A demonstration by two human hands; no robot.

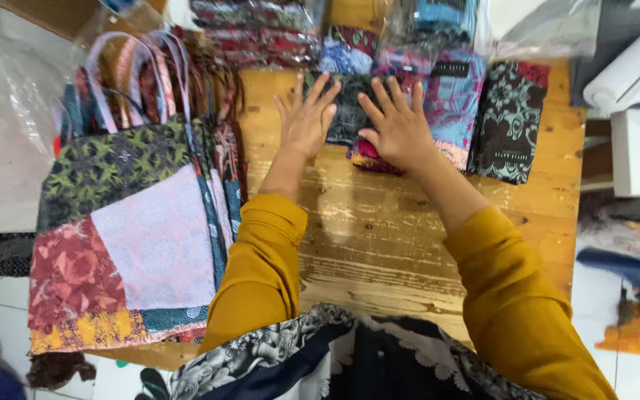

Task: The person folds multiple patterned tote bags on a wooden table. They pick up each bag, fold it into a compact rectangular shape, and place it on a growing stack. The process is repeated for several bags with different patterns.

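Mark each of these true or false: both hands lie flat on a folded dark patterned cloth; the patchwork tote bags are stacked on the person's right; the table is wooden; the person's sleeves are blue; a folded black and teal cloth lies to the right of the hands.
1. Both hands lie flat on a folded cloth: true. The left hand and right hand press on the folded dark patterned cloth.
2. Tote bags on the person's right: false. The patchwork tote bags lie on the left.
3. Wooden table: true.
4. Blue sleeves: false. The sleeves are mustard yellow.
5. A folded black and teal cloth lies right of the hands: true.
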